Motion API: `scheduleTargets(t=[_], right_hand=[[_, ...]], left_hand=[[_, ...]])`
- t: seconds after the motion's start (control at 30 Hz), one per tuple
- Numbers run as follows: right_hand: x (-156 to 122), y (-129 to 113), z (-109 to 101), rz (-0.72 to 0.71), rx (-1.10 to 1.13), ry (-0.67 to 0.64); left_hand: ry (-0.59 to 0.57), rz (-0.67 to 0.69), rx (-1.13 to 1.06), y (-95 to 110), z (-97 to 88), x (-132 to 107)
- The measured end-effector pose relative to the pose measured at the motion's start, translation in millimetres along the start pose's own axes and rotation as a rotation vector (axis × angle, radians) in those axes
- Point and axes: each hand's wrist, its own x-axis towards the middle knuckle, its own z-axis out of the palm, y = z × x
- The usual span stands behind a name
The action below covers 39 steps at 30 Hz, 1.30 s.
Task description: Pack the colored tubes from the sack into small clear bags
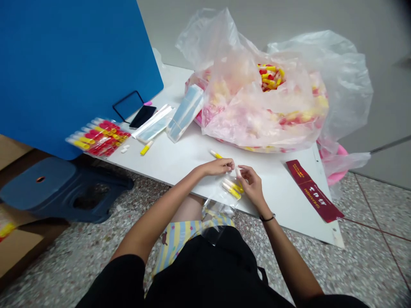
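Close to the table's front edge, my left hand (221, 167) has its fingers pinched at the mouth of a clear plastic bag (221, 197). In that bag lie a few yellow tubes (231, 189) with whitish ends. My right hand (252, 182) is closed around a tube with a whitish end (238, 172), just right of the left fingertips; its lower part is hard to make out. Just beyond my left hand lies a loose yellow tube (215, 154), partly hidden by it.
A big plastic sack (257, 124) of red and yellow tubes fills the back of the white table (189, 162). Packed tubes (101, 137), clear sleeves (186, 112), a phone (143, 116) and another yellow tube (147, 148) lie left. A maroon card (313, 190) lies right. A blue stool (64, 184) stands left.
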Motion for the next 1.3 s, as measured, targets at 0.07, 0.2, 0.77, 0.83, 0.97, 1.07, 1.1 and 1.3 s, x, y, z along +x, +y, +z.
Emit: scheduleTargets(t=[0.07,0.2,0.77,0.83,0.97,1.07,1.1,1.3], right_hand=[[2.1,-0.5,-1.2,0.002,-0.045,-0.013],[6.9,-2.7,-5.2,0.021,-0.116,-0.032],[15.3,-8.3,-6.2,-0.062,-0.226,-0.247],[15.0,-8.2,-4.0,-0.059,-0.202,-0.24],[13.2,-5.8,-1.2,-0.05,-0.132,-0.198],[11.7,-3.7,-0.8,-0.059,-0.111,-0.194],[11.2,-3.0,-0.7,-0.066,-0.109,-0.196],[7.6,0.4,1.3,-0.106,-0.117,-0.134]], left_hand=[[-0.023,-0.007,0.009,-1.8,-2.5,0.4],[-0.014,0.01,0.022,-2.0,-3.5,-5.2],[0.367,0.041,0.088,-7.9,30.4,-25.2],[0.384,0.036,0.108,-7.4,33.7,-25.6],[0.419,0.011,0.131,-4.3,39.0,-25.2],[0.455,0.001,0.143,-1.2,42.3,-24.9],[0.469,-0.001,0.146,-0.1,43.6,-25.0],[0.552,-0.049,0.157,5.0,54.1,-25.9]])
